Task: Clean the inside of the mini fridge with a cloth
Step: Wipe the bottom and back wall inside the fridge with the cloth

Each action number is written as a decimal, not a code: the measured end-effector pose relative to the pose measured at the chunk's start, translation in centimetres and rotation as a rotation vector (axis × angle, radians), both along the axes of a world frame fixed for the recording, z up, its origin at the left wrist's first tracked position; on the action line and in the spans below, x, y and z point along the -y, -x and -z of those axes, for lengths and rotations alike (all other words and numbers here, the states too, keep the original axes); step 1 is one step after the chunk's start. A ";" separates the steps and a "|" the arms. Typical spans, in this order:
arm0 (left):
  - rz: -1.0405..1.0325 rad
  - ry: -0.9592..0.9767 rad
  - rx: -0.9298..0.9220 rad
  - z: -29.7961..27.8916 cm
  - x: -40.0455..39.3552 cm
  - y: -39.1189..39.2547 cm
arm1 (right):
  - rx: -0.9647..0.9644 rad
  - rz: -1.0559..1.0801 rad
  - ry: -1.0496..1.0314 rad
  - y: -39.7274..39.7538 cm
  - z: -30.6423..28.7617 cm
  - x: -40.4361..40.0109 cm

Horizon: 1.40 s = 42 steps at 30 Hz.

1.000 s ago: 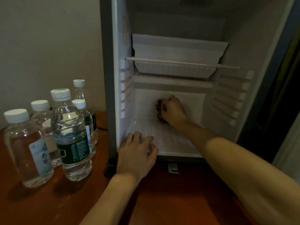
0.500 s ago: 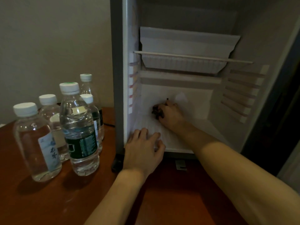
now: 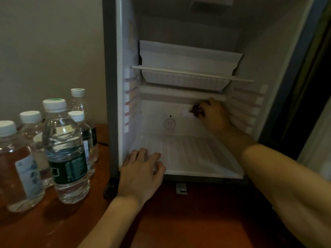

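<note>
The mini fridge (image 3: 123,51) stands open with a white, empty interior. My right hand (image 3: 214,116) reaches deep inside and grips a small dark cloth (image 3: 196,110), pressing it against the back wall near the upper right corner, just under a ledge. My left hand (image 3: 141,169) rests flat with spread fingers on the front left edge of the ribbed fridge floor (image 3: 193,154). A round drain fitting (image 3: 169,124) shows on the back wall left of the cloth.
Several clear water bottles (image 3: 66,151) with white caps stand on the reddish wooden tabletop (image 3: 179,221) left of the fridge. A white tray and wire shelf rail (image 3: 189,74) span the fridge above my right hand. Shelf slots line both side walls.
My right hand with the cloth has moved from the lower middle of the back wall up and right to the upper right corner. My left hand stays on the floor edge.
</note>
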<state>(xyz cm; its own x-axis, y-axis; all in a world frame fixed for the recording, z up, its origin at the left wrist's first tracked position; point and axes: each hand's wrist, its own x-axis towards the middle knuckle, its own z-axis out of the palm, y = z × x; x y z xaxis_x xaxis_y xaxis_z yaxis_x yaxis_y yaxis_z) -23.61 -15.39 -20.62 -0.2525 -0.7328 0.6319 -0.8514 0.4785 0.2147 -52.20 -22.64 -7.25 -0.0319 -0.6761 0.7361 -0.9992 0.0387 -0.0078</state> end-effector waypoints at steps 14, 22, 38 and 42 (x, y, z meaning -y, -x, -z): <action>0.048 -0.011 0.011 -0.3 -0.1 -0.4 | -0.030 -0.101 -0.148 -1.0 6.9 0.3; 0.047 -0.230 0.130 -2.8 -0.7 -0.7 | 0.037 -0.133 -0.268 -3.3 3.8 -3.4; 0.108 -0.115 0.228 -19.7 -5.2 -1.8 | -0.057 -0.127 -0.209 -8.3 -5.3 -10.2; 0.106 0.027 0.194 -23.2 -3.6 -1.6 | -0.013 -0.200 -0.113 -9.8 -5.3 -7.8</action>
